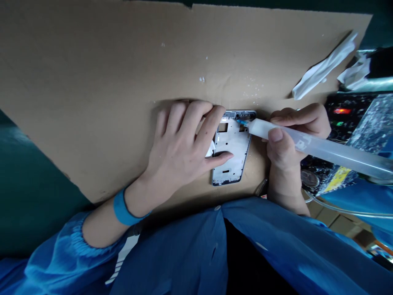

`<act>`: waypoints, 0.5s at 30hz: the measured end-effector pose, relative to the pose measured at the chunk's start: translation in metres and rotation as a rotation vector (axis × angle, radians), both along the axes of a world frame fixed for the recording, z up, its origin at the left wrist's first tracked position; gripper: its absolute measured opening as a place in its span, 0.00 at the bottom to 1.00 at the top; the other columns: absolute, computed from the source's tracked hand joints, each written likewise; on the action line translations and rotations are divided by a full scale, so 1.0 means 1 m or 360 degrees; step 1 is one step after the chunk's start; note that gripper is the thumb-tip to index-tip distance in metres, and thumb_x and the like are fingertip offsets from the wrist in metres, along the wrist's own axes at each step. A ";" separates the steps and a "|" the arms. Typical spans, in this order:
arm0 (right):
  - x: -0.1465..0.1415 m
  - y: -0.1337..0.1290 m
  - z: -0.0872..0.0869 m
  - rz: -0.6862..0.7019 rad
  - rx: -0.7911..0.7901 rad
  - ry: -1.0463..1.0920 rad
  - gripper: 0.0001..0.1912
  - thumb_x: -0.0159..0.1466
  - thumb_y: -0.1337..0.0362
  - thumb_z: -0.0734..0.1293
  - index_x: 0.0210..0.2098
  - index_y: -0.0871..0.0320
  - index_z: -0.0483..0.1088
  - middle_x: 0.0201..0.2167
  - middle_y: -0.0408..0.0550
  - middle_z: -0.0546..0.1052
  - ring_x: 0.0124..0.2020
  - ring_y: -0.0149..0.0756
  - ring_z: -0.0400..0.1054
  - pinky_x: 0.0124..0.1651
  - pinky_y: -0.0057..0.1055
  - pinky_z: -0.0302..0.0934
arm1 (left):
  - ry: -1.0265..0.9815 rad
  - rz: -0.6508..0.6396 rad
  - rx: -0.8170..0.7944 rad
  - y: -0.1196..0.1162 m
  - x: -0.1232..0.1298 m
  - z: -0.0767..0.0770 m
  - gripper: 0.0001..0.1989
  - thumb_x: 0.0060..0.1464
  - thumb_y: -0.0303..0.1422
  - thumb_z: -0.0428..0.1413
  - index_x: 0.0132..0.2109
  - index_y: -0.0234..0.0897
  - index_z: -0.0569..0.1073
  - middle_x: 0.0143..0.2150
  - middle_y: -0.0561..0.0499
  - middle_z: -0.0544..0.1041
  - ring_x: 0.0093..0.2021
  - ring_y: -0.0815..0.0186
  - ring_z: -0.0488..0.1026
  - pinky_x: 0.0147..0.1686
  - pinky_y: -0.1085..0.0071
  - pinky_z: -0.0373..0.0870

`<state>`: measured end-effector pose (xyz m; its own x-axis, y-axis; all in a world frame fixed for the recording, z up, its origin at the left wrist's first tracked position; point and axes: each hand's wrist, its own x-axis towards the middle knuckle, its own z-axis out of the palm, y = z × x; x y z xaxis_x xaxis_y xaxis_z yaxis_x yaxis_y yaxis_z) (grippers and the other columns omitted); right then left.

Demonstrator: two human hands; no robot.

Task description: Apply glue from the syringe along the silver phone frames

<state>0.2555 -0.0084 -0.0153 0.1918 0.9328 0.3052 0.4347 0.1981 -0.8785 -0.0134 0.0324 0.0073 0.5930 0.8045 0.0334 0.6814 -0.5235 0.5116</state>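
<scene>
A silver phone frame (pixel 231 152) lies flat on a brown cardboard sheet (pixel 92 82). My left hand (pixel 181 143) rests on the frame's left side, fingers spread, thumb pressing its middle and index finger on its top left corner. My right hand (pixel 287 139) grips a translucent glue syringe (pixel 322 149) like a pen. The syringe's blue needle tip (pixel 242 121) touches the frame's top edge. A blue wristband (pixel 123 209) circles my left wrist.
Crumpled white paper strips (pixel 324 67) lie at the cardboard's far right. A dark device with red and green lights (pixel 342 116) stands to the right, with a thin tube (pixel 344 209) trailing below. My blue sleeves (pixel 276 254) fill the bottom.
</scene>
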 end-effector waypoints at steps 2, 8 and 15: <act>0.000 0.001 0.001 -0.0001 0.0003 -0.0003 0.15 0.68 0.42 0.82 0.43 0.39 0.78 0.27 0.38 0.75 0.21 0.40 0.64 0.23 0.43 0.57 | 0.0000 -0.0005 -0.0008 0.000 0.000 0.000 0.39 0.69 0.57 0.68 0.75 0.38 0.73 0.65 0.32 0.79 0.64 0.32 0.77 0.62 0.45 0.71; 0.001 0.001 -0.002 0.0001 -0.0014 0.0044 0.16 0.68 0.42 0.83 0.43 0.38 0.78 0.26 0.37 0.75 0.21 0.42 0.67 0.24 0.44 0.62 | 0.0012 -0.0008 0.0000 0.000 -0.001 0.000 0.39 0.69 0.59 0.67 0.74 0.39 0.73 0.65 0.33 0.78 0.64 0.32 0.77 0.63 0.44 0.71; -0.001 0.001 0.001 -0.0044 -0.0071 -0.0037 0.18 0.69 0.38 0.80 0.43 0.39 0.76 0.24 0.38 0.73 0.20 0.42 0.65 0.22 0.43 0.56 | -0.0004 0.0007 -0.0006 -0.001 -0.001 0.000 0.39 0.69 0.58 0.68 0.75 0.40 0.73 0.64 0.33 0.78 0.65 0.31 0.76 0.63 0.43 0.71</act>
